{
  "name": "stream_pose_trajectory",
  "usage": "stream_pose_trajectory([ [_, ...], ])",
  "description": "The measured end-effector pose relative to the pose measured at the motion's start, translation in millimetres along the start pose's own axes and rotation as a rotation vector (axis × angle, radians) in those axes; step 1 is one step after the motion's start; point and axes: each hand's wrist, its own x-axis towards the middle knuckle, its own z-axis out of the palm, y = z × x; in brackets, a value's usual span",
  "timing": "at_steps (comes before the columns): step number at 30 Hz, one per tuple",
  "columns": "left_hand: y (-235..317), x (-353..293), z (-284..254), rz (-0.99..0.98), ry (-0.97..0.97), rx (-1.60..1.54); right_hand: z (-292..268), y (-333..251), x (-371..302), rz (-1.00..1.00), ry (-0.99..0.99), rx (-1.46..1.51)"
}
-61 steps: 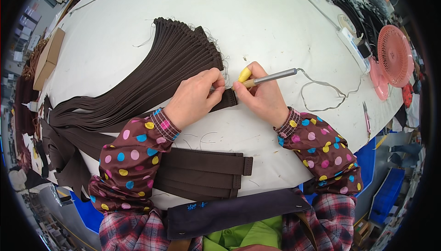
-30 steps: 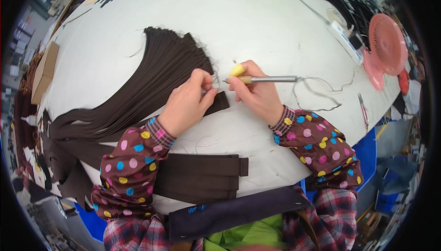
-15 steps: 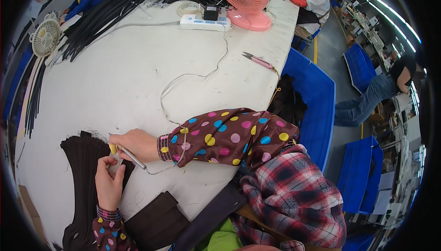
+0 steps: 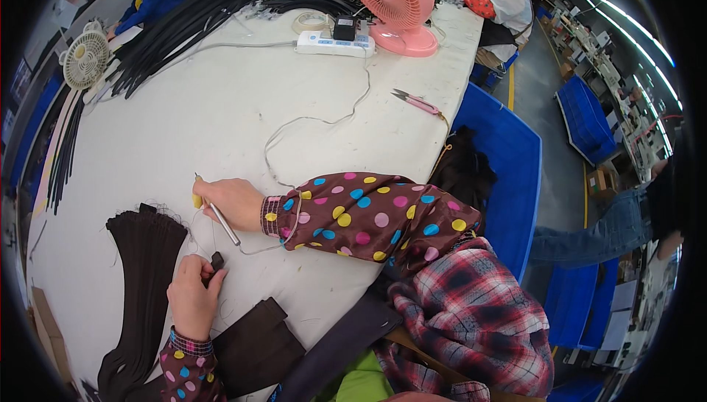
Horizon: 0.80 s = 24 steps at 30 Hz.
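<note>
My right hand (image 4: pixel 234 203) is closed around a silver pen-shaped tool (image 4: pixel 224 225) on a thin cord. Its fine tip points away from me, and something yellow shows at my fingertips. Below it, my left hand (image 4: pixel 190 297) pinches the small dark end of a fabric strip (image 4: pixel 217 261) between thumb and fingers; most of that strip is hidden. Fine loose threads lie between the two hands. Left of them lies a long bundle of dark brown strips (image 4: pixel 149 255), with frayed threads at its far end. A dark folded fabric piece (image 4: pixel 258 347) rests near my left wrist.
The tool's cord (image 4: pixel 276 137) runs across the white table (image 4: pixel 184 122) toward a power strip (image 4: pixel 324 43) with a black adapter (image 4: pixel 344 28). Pink thread snips (image 4: pixel 418 101) lie near the right edge, a pink fan (image 4: pixel 401 4) behind. A blue bin (image 4: pixel 508 144) stands at right.
My right hand has lifted away from the left, with the pen-shaped tool. My left hand has moved right and nearer me, off the bundle, with a strip end now showing in its fingers.
</note>
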Motion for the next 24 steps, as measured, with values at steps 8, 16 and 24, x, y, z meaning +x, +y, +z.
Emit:
stream_pose_trajectory([
  [8, -14.7, -0.6, 9.4, -0.087, -0.095, -0.149, -17.3, -18.7, -11.0, 0.001, -0.082, 0.090],
  [16, -27.9, -4.7, 11.5, -0.118, -0.027, -0.241, -8.4, -28.1, -36.4, -0.046, -0.194, 0.127],
  [24, -38.6, 13.4, 7.6, -0.154, -0.160, -0.410, -9.3, -12.5, -34.6, 0.383, -0.303, 0.867],
])
